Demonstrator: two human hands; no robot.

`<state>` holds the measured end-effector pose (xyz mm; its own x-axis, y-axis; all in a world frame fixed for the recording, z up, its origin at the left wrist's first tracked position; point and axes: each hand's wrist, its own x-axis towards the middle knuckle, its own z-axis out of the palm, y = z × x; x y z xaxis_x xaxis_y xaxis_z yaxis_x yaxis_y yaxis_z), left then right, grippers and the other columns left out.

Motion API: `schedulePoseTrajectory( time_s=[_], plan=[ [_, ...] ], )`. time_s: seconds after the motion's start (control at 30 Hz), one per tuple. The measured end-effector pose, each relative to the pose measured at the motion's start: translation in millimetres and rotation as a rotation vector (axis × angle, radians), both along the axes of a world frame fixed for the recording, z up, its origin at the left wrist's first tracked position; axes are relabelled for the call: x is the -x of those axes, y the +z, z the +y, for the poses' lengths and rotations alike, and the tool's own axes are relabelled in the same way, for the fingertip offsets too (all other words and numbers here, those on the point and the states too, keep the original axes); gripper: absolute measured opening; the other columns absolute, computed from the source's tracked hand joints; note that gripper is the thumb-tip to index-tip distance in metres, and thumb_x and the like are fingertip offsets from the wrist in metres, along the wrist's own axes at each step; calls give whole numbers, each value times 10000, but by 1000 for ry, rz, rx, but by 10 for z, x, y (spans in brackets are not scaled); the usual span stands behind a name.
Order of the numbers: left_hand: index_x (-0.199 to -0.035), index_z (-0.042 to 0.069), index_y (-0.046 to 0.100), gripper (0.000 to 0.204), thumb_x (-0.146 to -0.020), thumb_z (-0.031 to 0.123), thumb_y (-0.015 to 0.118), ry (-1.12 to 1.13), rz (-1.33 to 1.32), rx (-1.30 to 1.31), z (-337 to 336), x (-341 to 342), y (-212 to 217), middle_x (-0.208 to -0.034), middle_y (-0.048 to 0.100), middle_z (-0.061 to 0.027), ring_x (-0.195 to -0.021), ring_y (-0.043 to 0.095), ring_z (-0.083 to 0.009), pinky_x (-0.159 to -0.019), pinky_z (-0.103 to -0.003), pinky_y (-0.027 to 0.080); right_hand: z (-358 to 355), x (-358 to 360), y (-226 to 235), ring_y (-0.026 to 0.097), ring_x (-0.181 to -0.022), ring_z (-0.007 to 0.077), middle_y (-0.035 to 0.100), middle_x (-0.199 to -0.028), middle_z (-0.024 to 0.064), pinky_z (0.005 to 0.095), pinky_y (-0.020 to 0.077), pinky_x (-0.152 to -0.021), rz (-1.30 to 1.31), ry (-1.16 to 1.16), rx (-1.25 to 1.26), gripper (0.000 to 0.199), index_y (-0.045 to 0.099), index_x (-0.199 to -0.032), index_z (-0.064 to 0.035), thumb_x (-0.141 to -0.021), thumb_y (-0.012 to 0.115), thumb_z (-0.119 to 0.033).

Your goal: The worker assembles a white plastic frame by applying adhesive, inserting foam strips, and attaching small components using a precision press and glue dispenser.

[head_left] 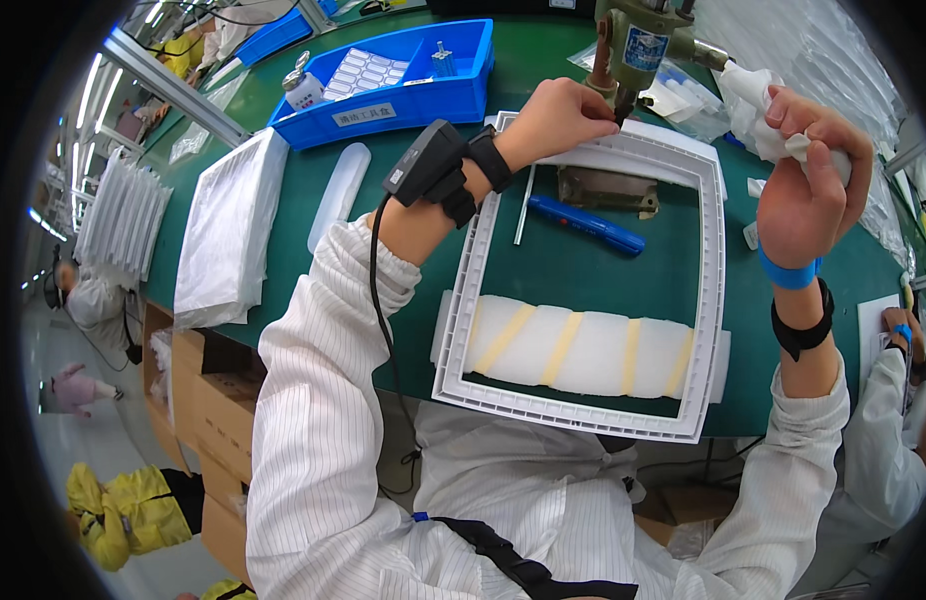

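Note:
A white rectangular plastic frame [711,300] lies on the green bench in front of me, its far edge under a green hand press [638,60]. My left hand [561,118] is at that far edge, fingers pinched close beside the press tip; whatever they hold is hidden. My right hand [811,195] is closed around the press lever's handle [751,92], which is wrapped in white material. Inside the frame opening are a metal block [608,190], a blue pen-shaped tool [588,225] and a thin metal rod [524,205]. A white padded bar [603,350] with yellow tape strips crosses the near end.
A blue divided bin [433,103] with a label sheet stands at the far left, a small bottle [303,90] at its corner. Left of the frame lie a long pale strip [338,198] and bagged white parts [228,230]. A co-worker's hand [898,325] is at the right. Cardboard boxes [218,395] stand below left.

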<state>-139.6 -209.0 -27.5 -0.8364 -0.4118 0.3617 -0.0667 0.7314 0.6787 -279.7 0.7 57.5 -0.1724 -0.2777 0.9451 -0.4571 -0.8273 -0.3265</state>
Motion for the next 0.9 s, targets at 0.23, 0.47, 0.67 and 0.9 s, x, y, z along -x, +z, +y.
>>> schedulePoseTrajectory(
  time_s=[0.23,0.47,0.67,0.9],
  plan=[
    [-945,-3,746,263,-800,216,749,18,-18,-16,-21,-13,-13,-857,738,-123,-755,693,-186,-762,-280,542,151,-86,-258,562,-813,228,572,-779,123,502,408,-1014,155,-72,-143,104,524,-806,-1,-718,470,-13],
    [-946,-11,744,267,-803,215,747,1,-4,-10,-13,-5,-2,-860,736,-131,-763,691,-187,-764,-280,542,244,-93,-356,574,-781,223,575,-732,87,496,400,-1030,215,-145,-248,87,523,-729,-20,-663,470,-39],
    [-953,-9,746,265,-804,210,743,3,-21,-33,-26,-21,-23,-862,736,-133,-764,692,-188,-766,-282,539,270,-124,-488,586,-758,215,586,-653,55,464,408,-1017,297,-191,-360,70,534,-625,-41,-619,465,-28],
    [-945,-16,746,271,-799,213,748,23,-35,-16,-10,-26,-2,-858,737,-130,-764,692,-181,-762,-281,539,242,-96,-547,567,-674,193,570,-594,33,430,423,-1000,414,-208,-451,97,551,-585,-52,-592,461,-19]
  ],
)
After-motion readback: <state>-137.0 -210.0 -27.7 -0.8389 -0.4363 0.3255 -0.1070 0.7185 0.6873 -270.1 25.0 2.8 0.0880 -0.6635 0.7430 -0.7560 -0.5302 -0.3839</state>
